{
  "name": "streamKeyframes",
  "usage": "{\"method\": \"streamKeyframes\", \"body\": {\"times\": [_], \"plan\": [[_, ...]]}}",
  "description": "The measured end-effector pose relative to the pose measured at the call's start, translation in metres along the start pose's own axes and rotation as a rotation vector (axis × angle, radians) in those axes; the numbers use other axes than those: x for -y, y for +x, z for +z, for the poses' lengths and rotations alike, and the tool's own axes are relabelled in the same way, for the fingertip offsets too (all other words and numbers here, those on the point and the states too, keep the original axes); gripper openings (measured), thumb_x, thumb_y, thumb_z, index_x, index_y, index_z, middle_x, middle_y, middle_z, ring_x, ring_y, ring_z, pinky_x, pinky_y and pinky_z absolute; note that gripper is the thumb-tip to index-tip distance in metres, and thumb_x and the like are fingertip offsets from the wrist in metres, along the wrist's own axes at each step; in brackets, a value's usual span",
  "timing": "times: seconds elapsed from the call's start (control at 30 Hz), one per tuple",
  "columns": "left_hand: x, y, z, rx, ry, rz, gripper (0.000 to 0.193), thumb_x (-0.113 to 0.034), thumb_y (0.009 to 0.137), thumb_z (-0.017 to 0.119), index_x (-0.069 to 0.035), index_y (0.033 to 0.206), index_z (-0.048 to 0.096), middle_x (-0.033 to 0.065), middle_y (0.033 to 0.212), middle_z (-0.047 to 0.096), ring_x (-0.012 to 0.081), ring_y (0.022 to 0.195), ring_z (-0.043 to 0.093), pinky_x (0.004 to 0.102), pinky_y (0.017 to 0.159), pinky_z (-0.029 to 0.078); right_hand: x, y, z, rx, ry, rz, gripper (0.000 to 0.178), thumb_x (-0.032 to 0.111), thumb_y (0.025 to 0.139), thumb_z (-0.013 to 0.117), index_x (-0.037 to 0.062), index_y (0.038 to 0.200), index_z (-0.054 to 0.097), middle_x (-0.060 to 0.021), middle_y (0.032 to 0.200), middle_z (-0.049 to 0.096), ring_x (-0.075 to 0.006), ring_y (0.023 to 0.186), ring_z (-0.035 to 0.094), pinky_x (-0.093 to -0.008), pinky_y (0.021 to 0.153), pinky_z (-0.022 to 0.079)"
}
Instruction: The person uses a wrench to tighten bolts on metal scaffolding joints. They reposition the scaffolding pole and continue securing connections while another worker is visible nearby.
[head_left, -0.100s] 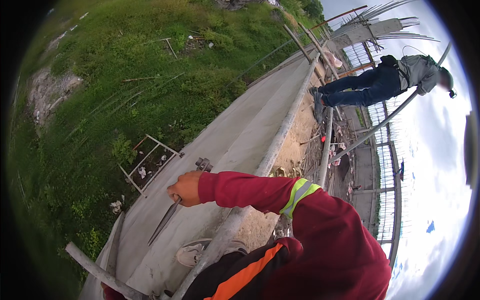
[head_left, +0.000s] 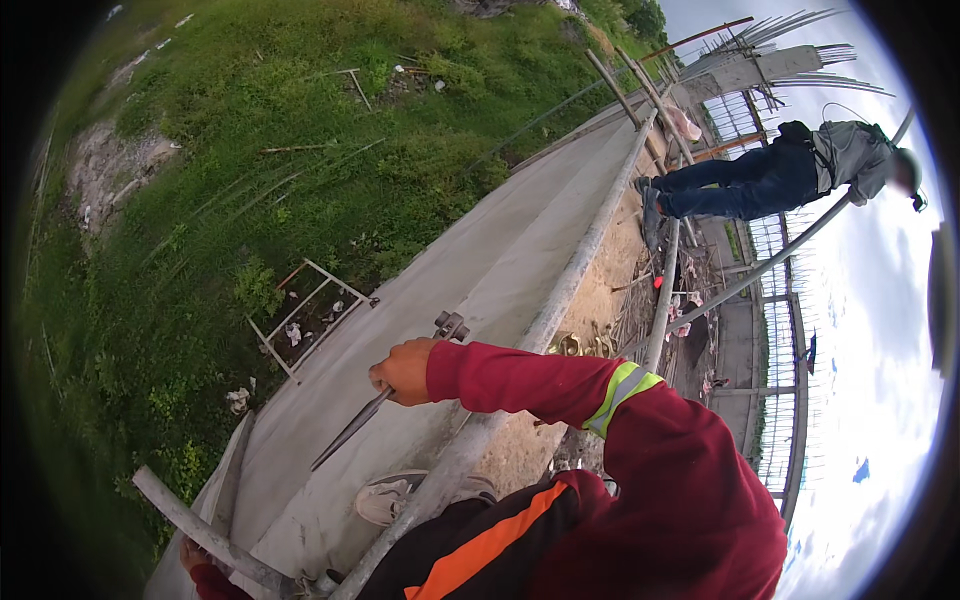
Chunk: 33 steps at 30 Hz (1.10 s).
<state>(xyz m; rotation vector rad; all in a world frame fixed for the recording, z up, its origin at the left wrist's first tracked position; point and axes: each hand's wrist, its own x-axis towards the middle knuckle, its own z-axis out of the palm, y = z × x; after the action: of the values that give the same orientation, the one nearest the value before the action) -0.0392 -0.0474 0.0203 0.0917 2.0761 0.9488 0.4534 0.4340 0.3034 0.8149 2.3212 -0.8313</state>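
Observation:
My right hand (head_left: pixel 402 371) is closed round the middle of a scaffold ratchet wrench (head_left: pixel 349 437), held out over grey concrete. The wrench's pointed tail slants down to the left, and its socket head sticks out beyond the fist. My right sleeve is dark red with a reflective band. Low on the left, my left hand (head_left: pixel 190 553) grips a grey steel scaffold pipe (head_left: pixel 190 518); the pipe partly covers its fingers. A metal clamp (head_left: pixel 325 582) sits near the pipe's lower end, partly cut off by the picture's edge.
A long pipe rail (head_left: pixel 575 270) runs beside a plywood walkway (head_left: pixel 612 268) littered with clamps. Sloping concrete (head_left: pixel 480 270) drops toward grass, where a metal frame (head_left: pixel 318 300) lies. Farther along, a helmeted co-worker (head_left: pixel 740 185) stands by a diagonal pipe (head_left: pixel 770 262). My shoe (head_left: pixel 385 497) shows below.
The whole view has shifted a little to the right. My right hand and the wrench sit slightly higher and farther right. More of my left hand shows at the pipe.

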Motion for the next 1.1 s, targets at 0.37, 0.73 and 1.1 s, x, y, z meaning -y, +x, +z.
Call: {"method": "streamKeyframes", "body": {"times": [0.37, 0.73, 1.1], "plan": [[-0.250, -0.237, -0.134, -0.307, 0.134, 0.415, 0.041, -0.034, 0.095, 0.053, -0.006, 0.125, 0.056, 0.0027, 0.104, 0.063, 0.0064, 0.077, 0.049, 0.0212, 0.069, 0.040, 0.181, 0.093, -0.057, -0.198, 1.121, -0.257, 0.013, 0.019, 0.090, 0.058, 0.0071, 0.095, 0.055, 0.0017, 0.071, 0.052, -0.0065, 0.066, 0.047, -0.0256, 0.061, 0.041], [-0.339, -0.478, -0.033, -0.182, -0.016, 0.376, 0.045, -0.037, 0.092, 0.056, -0.004, 0.122, 0.058, 0.0083, 0.107, 0.065, 0.0155, 0.098, 0.059, 0.0267, 0.089, 0.043, 0.462, -0.002, -0.070, 1.323, 1.543, -0.658, 0.031, 0.033, 0.093, 0.048, 0.0053, 0.099, 0.059, 0.0023, 0.055, 0.046, -0.0087, 0.040, 0.044, -0.0232, 0.034, 0.035], [-0.100, -0.561, 0.052, -0.336, -0.582, -0.080, 0.012, -0.009, 0.084, 0.052, 0.000, 0.089, 0.059, 0.0055, 0.060, 0.055, 0.0133, 0.053, 0.058, 0.0280, 0.050, 0.046, 0.485, -0.020, 0.061, 0.652, 0.013, -1.130, 0.049, 0.049, 0.090, 0.055, 0.0050, 0.111, 0.059, -0.0022, 0.091, 0.061, -0.0144, 0.087, 0.056, -0.0290, 0.077, 0.044]]}}
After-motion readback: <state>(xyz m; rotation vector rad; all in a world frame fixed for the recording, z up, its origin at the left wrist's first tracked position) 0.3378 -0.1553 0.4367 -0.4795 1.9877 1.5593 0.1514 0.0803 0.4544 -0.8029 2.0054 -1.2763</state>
